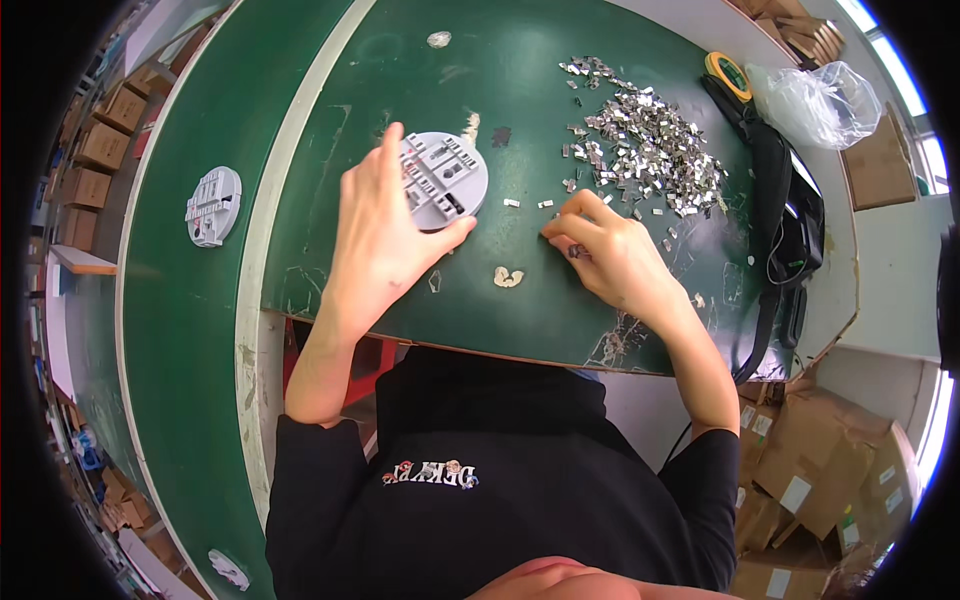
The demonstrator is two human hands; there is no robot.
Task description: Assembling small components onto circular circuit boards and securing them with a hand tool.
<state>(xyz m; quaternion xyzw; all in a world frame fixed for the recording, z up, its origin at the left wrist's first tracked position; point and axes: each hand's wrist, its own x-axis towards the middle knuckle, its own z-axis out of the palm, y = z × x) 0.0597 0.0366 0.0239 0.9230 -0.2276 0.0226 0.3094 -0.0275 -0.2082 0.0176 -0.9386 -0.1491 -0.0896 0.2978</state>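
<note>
A round grey plastic housing [468,175] with slots and ribs lies on the green table. My left hand [385,225] grips it from the left, its thumb at the lower rim and a finger stretched along the far left side. To the right, my right hand [615,255] is just above the table with its fingers curled together. Small dark and shiny metal pieces [577,252] show between those fingers, partly hidden. Two similar small metal clips [512,203] lie between the housing and my right hand. Beyond that hand spreads a large pile of small metal clips [650,145].
A black bag [785,210], a yellow tape roll [728,75] and a clear plastic bag [820,105] line the right side. Left, another grey housing [214,207] lies on a green belt-like strip [190,340]. A cream-coloured scrap [508,277] lies near the front edge.
</note>
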